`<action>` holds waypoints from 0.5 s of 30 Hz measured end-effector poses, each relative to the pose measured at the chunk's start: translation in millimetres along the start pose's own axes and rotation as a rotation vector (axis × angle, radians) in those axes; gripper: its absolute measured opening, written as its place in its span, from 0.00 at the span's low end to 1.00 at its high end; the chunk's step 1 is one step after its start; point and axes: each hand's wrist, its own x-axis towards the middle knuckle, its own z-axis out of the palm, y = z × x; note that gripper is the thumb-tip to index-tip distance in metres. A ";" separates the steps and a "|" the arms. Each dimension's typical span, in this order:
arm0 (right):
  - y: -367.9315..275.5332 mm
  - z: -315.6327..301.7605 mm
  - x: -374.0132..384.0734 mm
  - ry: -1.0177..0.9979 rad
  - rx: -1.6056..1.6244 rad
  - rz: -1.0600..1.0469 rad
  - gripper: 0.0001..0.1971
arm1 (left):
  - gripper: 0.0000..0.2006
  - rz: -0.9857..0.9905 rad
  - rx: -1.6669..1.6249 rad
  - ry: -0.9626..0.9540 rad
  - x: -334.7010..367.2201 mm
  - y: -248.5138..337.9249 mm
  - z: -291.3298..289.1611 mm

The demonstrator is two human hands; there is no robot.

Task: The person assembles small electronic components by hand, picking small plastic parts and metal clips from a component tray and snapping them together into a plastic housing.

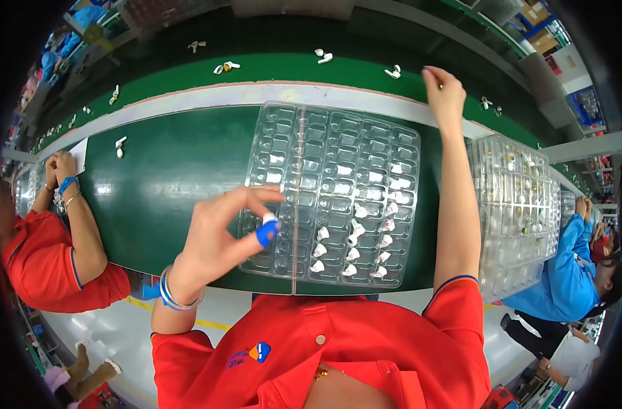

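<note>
My left hand (219,228), its thumb wearing a blue finger cover (267,234), is over the left part of a clear plastic tray (345,117). Thumb and forefinger close on a small white earbud piece (269,218), partly covered by the fingers. Several white earbud pieces (352,253) sit in the tray's near pockets on the right half; the far rows hold none that I can see. My right hand (448,99) reaches past the tray's far right corner, above the green belt. Its fingers are curled together, and whatever is in them is hidden.
Along the green conveyor belt (277,73) lie white earbuds in small groups, such as the earbuds (393,71). More earbuds (120,146) rest on the green table (168,177). Stacked filled trays (515,198) stand at my right. People in red (55,262) and blue (563,273) work on either side.
</note>
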 end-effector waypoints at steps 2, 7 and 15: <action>40.9 -1.9 20.3 0.059 -0.206 0.008 0.10 | 0.06 -0.163 -0.324 0.085 16.3 3.3 0.8; 60.1 8.6 25.1 -0.140 -0.403 0.103 0.10 | 0.08 -0.216 -0.717 0.118 44.5 -9.1 16.7; 50.9 10.7 18.1 -0.119 -0.353 0.062 0.07 | 0.11 -0.325 -0.858 0.171 55.1 -32.4 34.0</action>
